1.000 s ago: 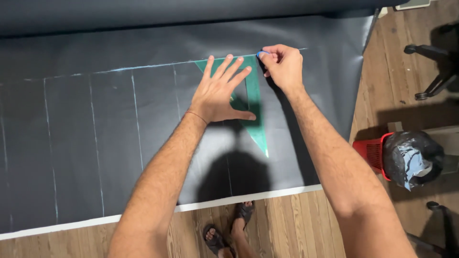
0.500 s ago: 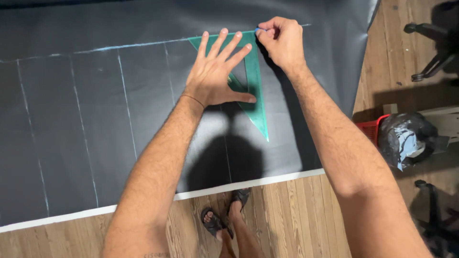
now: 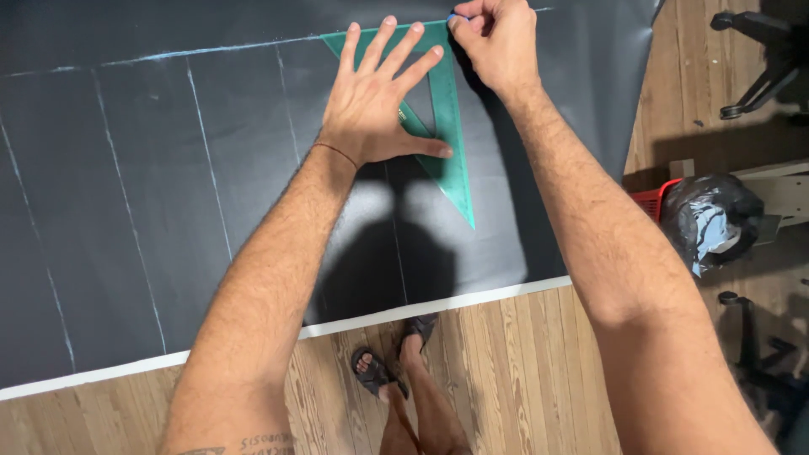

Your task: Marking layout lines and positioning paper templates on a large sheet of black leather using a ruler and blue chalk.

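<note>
A large dark sheet (image 3: 152,194) with several pale chalk lines lies spread over the wooden floor. On it rests a green see-through triangle ruler (image 3: 449,143). My left hand (image 3: 375,101) lies flat on the ruler with fingers spread, pressing it down. My right hand (image 3: 497,38) is closed around a small bluish marking piece (image 3: 456,17), its tip at the ruler's upper right corner by the long horizontal chalk line. Most of the marking piece is hidden in my fingers.
The sheet's white front edge (image 3: 438,305) runs across the wooden floor (image 3: 522,379). My sandalled feet (image 3: 392,362) stand just below it. A red bin lined with a black bag (image 3: 704,221) sits at the right, with chair bases (image 3: 758,59) beyond.
The view has shifted so the hands and ruler sit higher in frame. Both hands keep their hold; the right hand stays at the ruler's top corner.
</note>
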